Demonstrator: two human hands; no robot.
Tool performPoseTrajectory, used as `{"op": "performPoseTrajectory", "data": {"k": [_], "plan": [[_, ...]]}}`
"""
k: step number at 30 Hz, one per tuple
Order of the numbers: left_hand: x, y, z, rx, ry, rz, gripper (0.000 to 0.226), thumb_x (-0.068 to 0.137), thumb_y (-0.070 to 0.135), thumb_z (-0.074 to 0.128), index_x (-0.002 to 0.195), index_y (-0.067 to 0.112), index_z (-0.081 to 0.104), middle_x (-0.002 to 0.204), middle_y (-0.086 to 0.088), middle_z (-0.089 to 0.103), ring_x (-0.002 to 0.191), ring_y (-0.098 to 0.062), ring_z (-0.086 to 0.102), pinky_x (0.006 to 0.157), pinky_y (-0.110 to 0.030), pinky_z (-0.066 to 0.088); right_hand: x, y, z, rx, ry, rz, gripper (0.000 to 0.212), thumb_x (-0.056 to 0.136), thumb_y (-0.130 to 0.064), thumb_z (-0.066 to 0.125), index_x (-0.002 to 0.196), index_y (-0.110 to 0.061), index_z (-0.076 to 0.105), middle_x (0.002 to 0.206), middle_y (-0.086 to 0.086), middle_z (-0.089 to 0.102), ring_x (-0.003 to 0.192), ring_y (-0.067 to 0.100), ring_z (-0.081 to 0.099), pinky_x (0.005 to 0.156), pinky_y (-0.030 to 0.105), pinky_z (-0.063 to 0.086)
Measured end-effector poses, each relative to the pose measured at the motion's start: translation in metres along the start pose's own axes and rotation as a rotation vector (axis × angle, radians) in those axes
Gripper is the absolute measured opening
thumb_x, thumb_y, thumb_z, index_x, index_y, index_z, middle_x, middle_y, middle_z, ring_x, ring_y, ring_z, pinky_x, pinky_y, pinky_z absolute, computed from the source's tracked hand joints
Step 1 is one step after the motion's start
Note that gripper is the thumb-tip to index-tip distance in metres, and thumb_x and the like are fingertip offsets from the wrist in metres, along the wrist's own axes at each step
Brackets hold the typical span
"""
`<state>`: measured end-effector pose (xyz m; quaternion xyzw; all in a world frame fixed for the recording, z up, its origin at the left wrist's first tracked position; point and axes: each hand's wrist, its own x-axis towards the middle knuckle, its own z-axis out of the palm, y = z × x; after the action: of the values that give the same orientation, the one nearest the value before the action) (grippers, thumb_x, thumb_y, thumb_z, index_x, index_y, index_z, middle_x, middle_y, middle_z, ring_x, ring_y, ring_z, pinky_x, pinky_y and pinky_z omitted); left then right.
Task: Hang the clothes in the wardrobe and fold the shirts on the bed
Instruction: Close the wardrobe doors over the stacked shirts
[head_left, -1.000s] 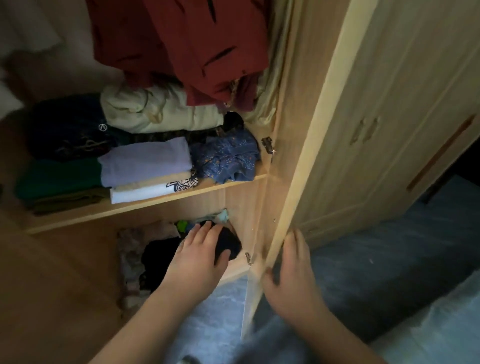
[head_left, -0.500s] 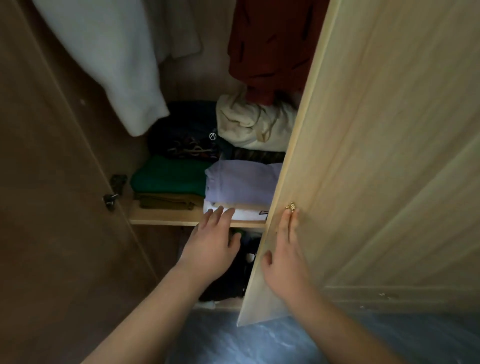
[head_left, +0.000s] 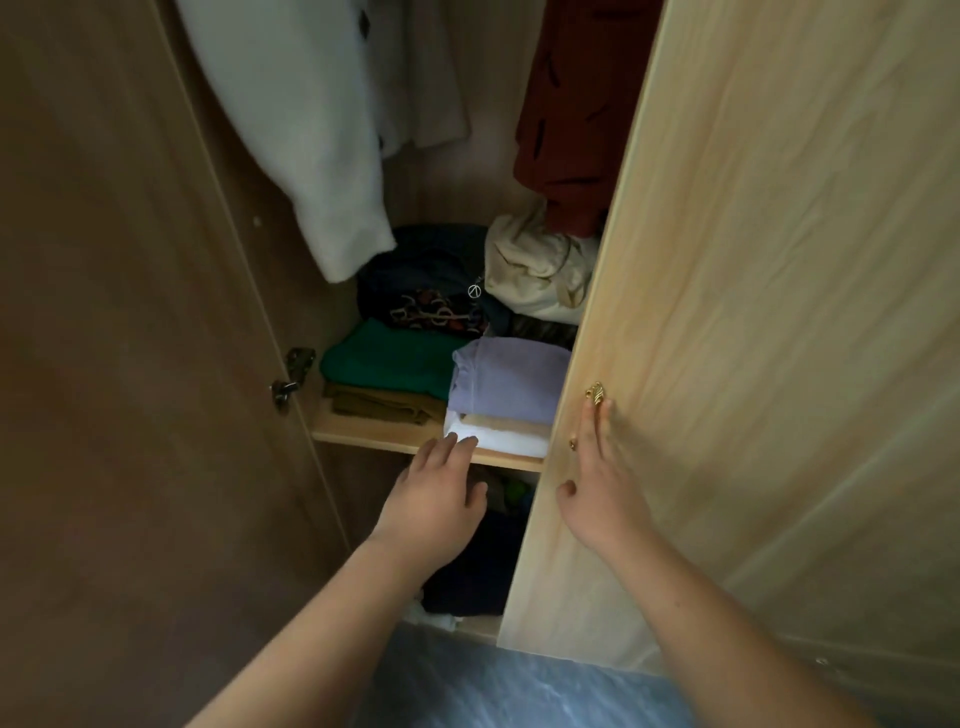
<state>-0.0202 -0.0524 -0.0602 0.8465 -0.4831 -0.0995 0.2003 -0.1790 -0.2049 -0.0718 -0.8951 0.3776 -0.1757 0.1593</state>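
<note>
The wardrobe (head_left: 457, 171) is seen half open, and the task's clothes are found inside it: a pale garment (head_left: 301, 130) and a red garment (head_left: 571, 104) are hung from above, while a green piece (head_left: 387, 358), a lilac shirt (head_left: 511, 379) and a white shirt (head_left: 498, 439) are stacked folded on the shelf (head_left: 379, 436). The right hand (head_left: 597, 493) is laid flat on the light door (head_left: 753, 364), with its fingers straight and apart, and nothing is gripped; the fingertips are placed just below the golden knob (head_left: 596, 393). The left hand (head_left: 436, 499) is held open and empty in front of the shelf edge, with relaxed fingers near the white shirt; whether the cloth is touched cannot be told. No garment is carried by either hand, so the step is judged to be handling of the door, either to close the wardrobe or to reach the shelf. If the door is to be shut, the left hand must first be taken out of the gap. If it is to be opened wider, the knob should be pinched rather than the panel pushed.
</note>
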Motion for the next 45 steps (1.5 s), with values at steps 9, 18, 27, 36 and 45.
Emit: {"op": "performPoseTrajectory", "data": {"k": [9, 18, 27, 36, 45], "plan": [[-0.107, -0.001, -0.008, 0.092, 0.101, -0.126, 0.062, 0.099, 0.046, 0.044, 0.155, 0.032, 0.021, 0.163, 0.002, 0.025, 0.152, -0.023, 0.016, 0.122, -0.040, 0.018, -0.054, -0.019, -0.013, -0.001, -0.173, -0.125, 0.071, 0.093, -0.024, 0.054, 0.156, -0.020, 0.022, 0.164, 0.005, 0.016, 0.151, 0.022, 0.015, 0.119, 0.036, 0.024], [-0.268, -0.079, -0.035, 0.177, 0.176, -0.372, 0.060, 0.098, 0.035, 0.042, 0.155, 0.021, 0.026, 0.161, 0.001, 0.029, 0.151, -0.024, 0.019, 0.122, -0.038, 0.018, -0.156, -0.128, 0.028, 0.121, -0.415, -0.387, 0.063, 0.098, -0.029, 0.051, 0.155, -0.029, 0.025, 0.164, -0.007, 0.018, 0.152, 0.012, 0.013, 0.119, 0.030, 0.022], [-0.346, -0.184, -0.105, 0.048, 0.422, -0.453, 0.055, 0.092, 0.037, 0.051, 0.142, 0.017, 0.042, 0.147, 0.000, 0.050, 0.139, -0.024, 0.040, 0.115, -0.039, 0.036, -0.186, -0.258, 0.059, 0.146, -0.418, -0.438, 0.061, 0.098, -0.029, 0.051, 0.153, -0.032, 0.026, 0.163, -0.008, 0.022, 0.151, 0.013, 0.016, 0.117, 0.034, 0.029], [-0.299, -0.206, -0.137, -0.571, 0.305, -0.346, 0.053, 0.089, 0.034, 0.054, 0.139, 0.045, 0.038, 0.130, 0.020, 0.060, 0.119, -0.010, 0.061, 0.100, -0.034, 0.053, -0.214, -0.314, 0.060, 0.190, -0.323, -0.391, 0.060, 0.097, -0.027, 0.053, 0.151, -0.032, 0.029, 0.161, -0.008, 0.027, 0.148, 0.013, 0.023, 0.116, 0.035, 0.033], [-0.290, -0.157, -0.095, -0.345, 0.269, 0.032, 0.079, 0.083, 0.000, 0.050, 0.153, 0.029, 0.028, 0.148, 0.012, 0.045, 0.127, -0.025, 0.047, 0.108, -0.045, 0.043, -0.231, -0.248, 0.034, 0.173, -0.190, -0.233, 0.061, 0.096, -0.022, 0.057, 0.151, -0.029, 0.033, 0.158, -0.007, 0.032, 0.147, 0.011, 0.025, 0.117, 0.030, 0.027]]}}
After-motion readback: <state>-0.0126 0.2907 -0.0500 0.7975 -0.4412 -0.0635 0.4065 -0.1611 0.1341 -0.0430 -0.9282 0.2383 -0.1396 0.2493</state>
